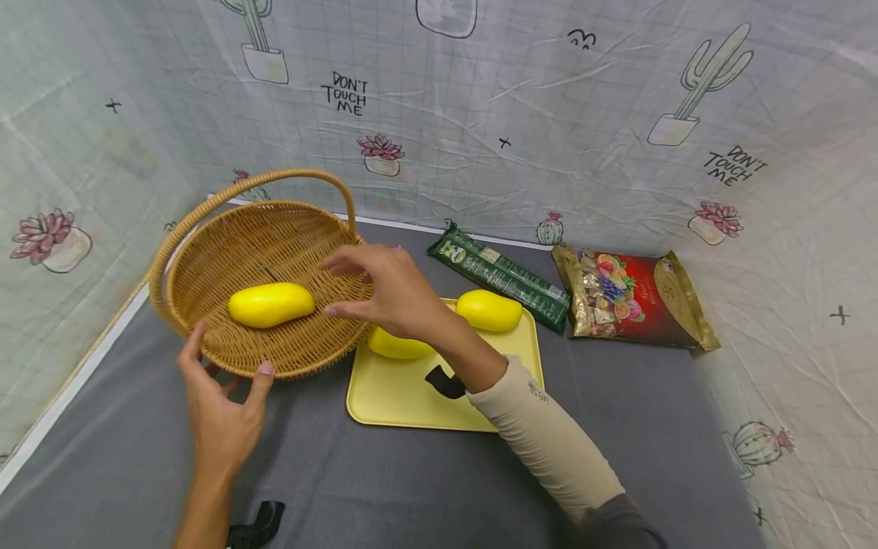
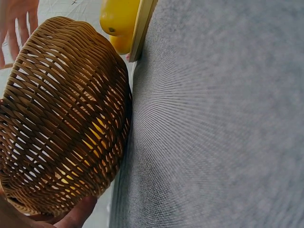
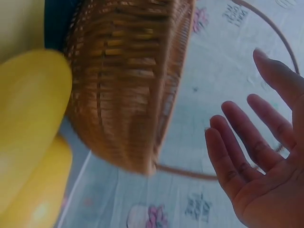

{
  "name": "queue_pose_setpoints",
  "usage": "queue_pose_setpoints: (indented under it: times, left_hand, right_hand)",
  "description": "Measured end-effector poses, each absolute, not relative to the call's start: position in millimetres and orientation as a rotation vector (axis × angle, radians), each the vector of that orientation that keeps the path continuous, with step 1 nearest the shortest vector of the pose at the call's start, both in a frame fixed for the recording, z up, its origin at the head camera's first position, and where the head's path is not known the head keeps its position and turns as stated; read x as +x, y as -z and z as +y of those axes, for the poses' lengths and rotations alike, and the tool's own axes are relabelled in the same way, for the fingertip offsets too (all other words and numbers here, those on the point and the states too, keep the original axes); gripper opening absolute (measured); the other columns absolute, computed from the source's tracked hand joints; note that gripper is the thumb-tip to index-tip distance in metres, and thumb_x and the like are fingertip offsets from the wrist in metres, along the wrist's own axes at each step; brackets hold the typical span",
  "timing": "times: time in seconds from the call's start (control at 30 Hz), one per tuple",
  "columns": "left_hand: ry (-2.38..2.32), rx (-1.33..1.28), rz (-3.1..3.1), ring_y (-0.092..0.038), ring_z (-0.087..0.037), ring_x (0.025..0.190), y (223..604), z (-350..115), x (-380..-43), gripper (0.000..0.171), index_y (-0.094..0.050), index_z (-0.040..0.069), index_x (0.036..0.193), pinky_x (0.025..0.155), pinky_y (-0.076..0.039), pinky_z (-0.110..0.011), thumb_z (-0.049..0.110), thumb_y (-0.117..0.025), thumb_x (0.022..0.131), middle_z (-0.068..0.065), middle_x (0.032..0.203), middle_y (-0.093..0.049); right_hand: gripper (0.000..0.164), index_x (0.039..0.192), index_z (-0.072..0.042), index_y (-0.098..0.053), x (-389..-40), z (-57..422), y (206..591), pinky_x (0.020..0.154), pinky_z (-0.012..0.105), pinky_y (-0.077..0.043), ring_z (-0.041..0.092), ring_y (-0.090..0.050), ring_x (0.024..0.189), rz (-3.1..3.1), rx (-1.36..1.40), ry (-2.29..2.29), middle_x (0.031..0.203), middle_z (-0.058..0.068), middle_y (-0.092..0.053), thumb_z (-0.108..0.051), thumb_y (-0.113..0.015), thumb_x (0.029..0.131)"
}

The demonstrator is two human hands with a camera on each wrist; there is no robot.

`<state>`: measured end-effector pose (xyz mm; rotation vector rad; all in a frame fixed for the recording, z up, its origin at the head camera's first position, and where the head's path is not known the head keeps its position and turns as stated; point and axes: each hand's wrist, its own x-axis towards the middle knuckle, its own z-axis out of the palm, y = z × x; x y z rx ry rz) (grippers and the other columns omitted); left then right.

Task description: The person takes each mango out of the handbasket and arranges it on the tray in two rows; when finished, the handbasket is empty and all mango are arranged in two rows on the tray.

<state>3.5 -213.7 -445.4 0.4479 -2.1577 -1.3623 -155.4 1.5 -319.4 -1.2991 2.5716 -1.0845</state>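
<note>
A yellow mango [image 1: 271, 305] lies inside a brown wicker basket [image 1: 302, 364] with a tall arched handle. My left hand [image 1: 222, 415] holds the basket by its near rim, thumb and fingers spread along it; in the left wrist view the thumb [image 2: 80, 214] lies against the weave. Over the basket's right side hovers my right hand [image 1: 394, 293], fingers and thumb apart with nothing between them. The right wrist view shows its palm [image 3: 270, 190] bare. Beneath the right forearm, two more mangoes [image 1: 488, 310] rest on a yellow tray [image 1: 391, 404], one partly hidden by the hand.
A long green packet [image 1: 504, 278] lies behind the tray. To its right is a red and gold candy bag [image 1: 634, 297]. A patterned cloth [image 1: 466, 99] hangs behind and on both sides of the grey table [image 1: 357, 488].
</note>
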Motion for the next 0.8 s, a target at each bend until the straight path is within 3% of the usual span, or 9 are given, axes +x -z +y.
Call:
queue_pose_setpoints:
  times: [0.43,0.8]
  left_hand:
    - [1.366,0.439,-2.159,-0.044,-0.033,0.139,444,-213,3,0.095,-0.018,0.031,0.169,0.092,-0.041,-0.023,0.015,-0.076,0.095,0.005,0.174,-0.024]
    - [1.378,0.464,-2.165,-0.044,-0.032,0.139,444,-214,3,0.094,-0.018,0.033,0.169,0.092,-0.042,-0.024,0.017,-0.075,0.096,0.007,0.173,-0.022]
  right_hand:
    - [0.06,0.143,-0.018,-0.067,-163,-68,346,0.121,0.027,-0.035,0.012,-0.058,0.137,2.522,-1.488,0.854,0.143,-0.006,-0.069,-0.035,-0.087,0.09]
    - [0.068,0.154,-0.024,-0.058,-171,-103,365,0.125,0.027,-0.033,0.013,-0.048,0.148,2.505,-1.403,0.607,0.156,-0.007,-0.058,-0.036,-0.084,0.092]
